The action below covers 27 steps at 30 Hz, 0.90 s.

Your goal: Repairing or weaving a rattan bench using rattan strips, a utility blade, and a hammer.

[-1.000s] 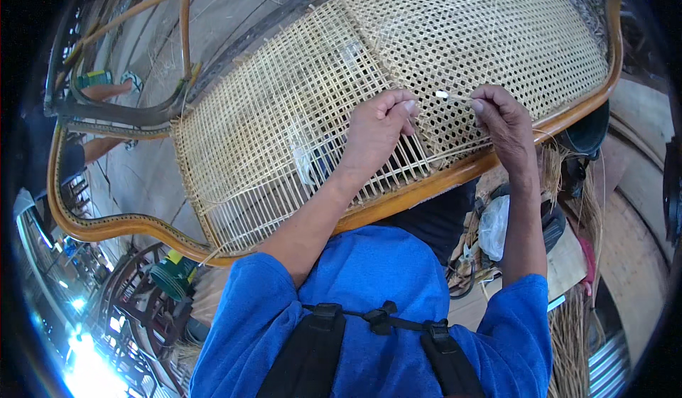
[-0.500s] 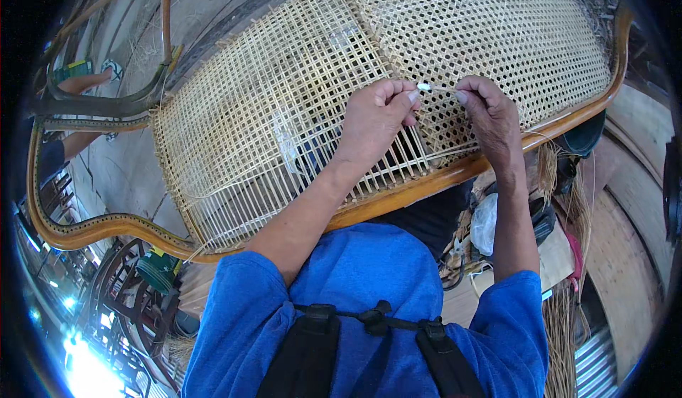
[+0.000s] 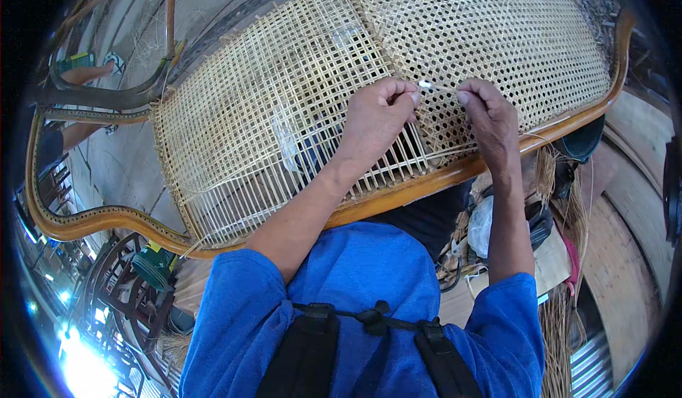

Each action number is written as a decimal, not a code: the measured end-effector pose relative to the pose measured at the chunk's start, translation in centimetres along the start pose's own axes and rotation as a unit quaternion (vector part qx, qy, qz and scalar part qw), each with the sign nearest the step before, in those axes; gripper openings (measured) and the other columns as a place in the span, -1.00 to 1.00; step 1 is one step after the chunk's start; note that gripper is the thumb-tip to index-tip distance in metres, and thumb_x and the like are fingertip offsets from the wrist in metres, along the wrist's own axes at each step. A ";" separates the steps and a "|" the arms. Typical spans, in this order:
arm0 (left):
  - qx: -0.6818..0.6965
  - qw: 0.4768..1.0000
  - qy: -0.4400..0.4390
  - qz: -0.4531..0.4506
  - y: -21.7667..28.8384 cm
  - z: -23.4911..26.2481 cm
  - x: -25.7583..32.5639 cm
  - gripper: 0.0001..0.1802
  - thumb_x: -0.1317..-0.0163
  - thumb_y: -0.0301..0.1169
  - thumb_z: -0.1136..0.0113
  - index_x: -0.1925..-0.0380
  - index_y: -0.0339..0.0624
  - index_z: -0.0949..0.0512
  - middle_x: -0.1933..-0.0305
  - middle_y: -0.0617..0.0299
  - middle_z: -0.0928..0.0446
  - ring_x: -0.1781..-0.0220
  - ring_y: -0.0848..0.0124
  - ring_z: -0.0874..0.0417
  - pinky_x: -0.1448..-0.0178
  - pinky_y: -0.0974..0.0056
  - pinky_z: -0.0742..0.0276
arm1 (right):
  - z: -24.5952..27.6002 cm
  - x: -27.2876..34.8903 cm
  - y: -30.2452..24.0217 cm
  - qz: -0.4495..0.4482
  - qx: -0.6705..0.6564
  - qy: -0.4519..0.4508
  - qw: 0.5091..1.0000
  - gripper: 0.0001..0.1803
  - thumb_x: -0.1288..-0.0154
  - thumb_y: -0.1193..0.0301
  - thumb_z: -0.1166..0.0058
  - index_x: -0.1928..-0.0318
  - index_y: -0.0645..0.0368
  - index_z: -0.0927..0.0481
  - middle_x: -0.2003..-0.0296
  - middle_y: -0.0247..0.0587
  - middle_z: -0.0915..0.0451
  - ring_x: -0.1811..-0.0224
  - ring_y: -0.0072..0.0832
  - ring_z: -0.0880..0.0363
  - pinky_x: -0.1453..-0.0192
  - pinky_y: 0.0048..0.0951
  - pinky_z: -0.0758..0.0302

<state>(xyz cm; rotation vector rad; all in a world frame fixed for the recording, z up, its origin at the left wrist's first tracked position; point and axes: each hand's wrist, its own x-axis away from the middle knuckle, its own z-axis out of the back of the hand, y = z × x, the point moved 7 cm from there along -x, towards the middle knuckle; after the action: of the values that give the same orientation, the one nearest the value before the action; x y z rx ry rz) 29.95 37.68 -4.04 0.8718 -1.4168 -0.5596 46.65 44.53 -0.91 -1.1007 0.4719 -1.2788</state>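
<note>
Above a woven cane panel (image 3: 249, 124) my two hands face each other, both closed in a pinch. My left hand (image 3: 376, 117) grips one end of a thin cane strand, thumb against forefinger. A small white bit (image 3: 425, 84) shows right at those fingertips; I cannot make out what it is. From there the cane strand (image 3: 444, 87) runs to my right hand (image 3: 491, 114), pinched between thumb and forefinger. Under my left forearm, the panel's near strip has mostly one-way strands with open gaps. Right of the seam, the weave has finer octagonal holes.
A curved, varnished wooden frame (image 3: 398, 190) borders the panel's near side. Bundles of loose cane (image 3: 558, 334) hang at the right, near a clear plastic bag (image 3: 481, 227). Dark chair frames (image 3: 121, 284) stand at lower left. Another person's foot (image 3: 112, 62) shows at upper left.
The hands hold nearly the same place. The white bit sits slightly farther from my left thumb, and the view has shifted a little.
</note>
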 end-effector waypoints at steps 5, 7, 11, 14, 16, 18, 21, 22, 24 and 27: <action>-0.012 1.000 0.009 -0.003 0.1 0.1 0.1 -0.81 -0.18 -0.41 -0.12 0.28 -0.31 -0.56 0.49 0.31 -0.54 0.49 0.64 -0.51 0.43 0.55 -0.39 | 1.5 0.2 0.8 -0.061 -0.068 0.010 0.996 -0.86 -0.23 0.44 -0.11 0.24 0.23 -0.56 0.46 -0.37 -0.52 0.43 -0.63 -0.41 0.29 -0.59 -0.38; -0.016 1.000 0.004 -0.008 0.2 0.0 0.1 -0.81 -0.18 -0.41 -0.13 0.28 -0.30 -0.56 0.49 0.32 -0.54 0.49 0.64 -0.50 0.43 0.55 -0.39 | 1.0 0.4 0.2 -0.040 -0.042 -0.001 0.998 -0.86 -0.23 0.43 -0.11 0.24 0.23 -0.57 0.47 -0.38 -0.52 0.44 -0.64 -0.41 0.31 -0.58 -0.39; -0.012 1.000 -0.001 -0.002 0.3 0.2 0.1 -0.81 -0.19 -0.40 -0.13 0.27 -0.29 -0.56 0.48 0.32 -0.55 0.48 0.65 -0.51 0.42 0.55 -0.40 | 0.4 -0.2 0.2 -0.049 0.014 -0.015 0.999 -0.84 -0.24 0.40 -0.11 0.24 0.24 -0.57 0.48 -0.37 -0.52 0.43 -0.64 -0.41 0.30 -0.57 -0.39; -0.018 1.000 0.001 0.001 0.0 -0.1 0.0 -0.81 -0.20 -0.40 -0.12 0.27 -0.29 -0.56 0.48 0.32 -0.54 0.48 0.65 -0.51 0.42 0.55 -0.39 | 0.7 0.1 1.3 -0.107 -0.061 -0.021 0.992 -0.81 -0.25 0.37 -0.09 0.23 0.25 -0.56 0.46 -0.33 -0.53 0.40 -0.61 -0.44 0.27 -0.57 -0.40; -0.021 1.000 -0.003 0.002 -0.1 0.0 0.0 -0.81 -0.20 -0.40 -0.13 0.27 -0.30 -0.56 0.48 0.32 -0.54 0.48 0.65 -0.51 0.42 0.55 -0.39 | 0.5 0.2 0.7 -0.027 -0.028 -0.024 0.999 -0.79 -0.27 0.34 -0.07 0.22 0.25 -0.57 0.46 -0.32 -0.53 0.41 -0.60 -0.43 0.27 -0.57 -0.40; -0.010 1.000 0.003 -0.009 -0.1 0.1 0.0 -0.81 -0.20 -0.40 -0.13 0.27 -0.30 -0.56 0.47 0.33 -0.55 0.47 0.65 -0.51 0.42 0.55 -0.39 | 0.0 -0.1 0.5 -0.019 0.017 -0.032 0.999 -0.77 -0.28 0.33 -0.07 0.22 0.25 -0.57 0.45 -0.32 -0.53 0.40 -0.59 -0.44 0.26 -0.55 -0.40; -0.012 1.000 0.003 -0.007 0.0 0.1 0.2 -0.81 -0.20 -0.40 -0.12 0.27 -0.29 -0.55 0.47 0.33 -0.54 0.47 0.65 -0.51 0.41 0.55 -0.39 | 0.2 -0.2 0.6 -0.076 -0.027 -0.041 0.996 -0.77 -0.28 0.32 -0.07 0.22 0.25 -0.57 0.46 -0.30 -0.52 0.41 -0.57 -0.44 0.28 -0.55 -0.40; -0.008 1.000 0.002 -0.006 0.0 0.0 0.2 -0.81 -0.20 -0.40 -0.12 0.27 -0.29 -0.55 0.47 0.34 -0.54 0.47 0.65 -0.50 0.41 0.55 -0.39 | 0.1 -0.2 0.9 -0.076 -0.028 -0.040 0.996 -0.77 -0.28 0.32 -0.07 0.22 0.25 -0.57 0.46 -0.30 -0.52 0.41 -0.57 -0.44 0.28 -0.55 -0.40; -0.002 1.000 0.001 -0.008 0.2 0.0 0.3 -0.81 -0.21 -0.39 -0.12 0.26 -0.29 -0.55 0.47 0.34 -0.54 0.47 0.65 -0.50 0.41 0.55 -0.38 | 0.1 -0.1 0.3 0.017 -0.005 -0.024 1.000 -0.80 -0.28 0.35 -0.07 0.23 0.24 -0.57 0.49 -0.33 -0.50 0.45 -0.62 -0.40 0.33 -0.56 -0.38; 0.000 1.000 -0.001 -0.026 0.2 -0.2 0.3 -0.82 -0.20 -0.40 -0.11 0.29 -0.30 -0.55 0.48 0.31 -0.54 0.49 0.63 -0.52 0.41 0.52 -0.40 | 0.9 0.2 -0.3 -0.022 -0.004 0.002 1.000 -0.84 -0.29 0.40 -0.06 0.24 0.26 -0.58 0.49 -0.38 -0.50 0.48 -0.67 -0.38 0.38 -0.61 -0.35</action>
<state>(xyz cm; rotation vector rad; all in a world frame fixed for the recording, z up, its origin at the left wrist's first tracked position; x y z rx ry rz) 30.17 37.57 -3.66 0.9109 -1.3992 -0.5998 47.27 44.68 -0.23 -1.1201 0.4581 -1.3183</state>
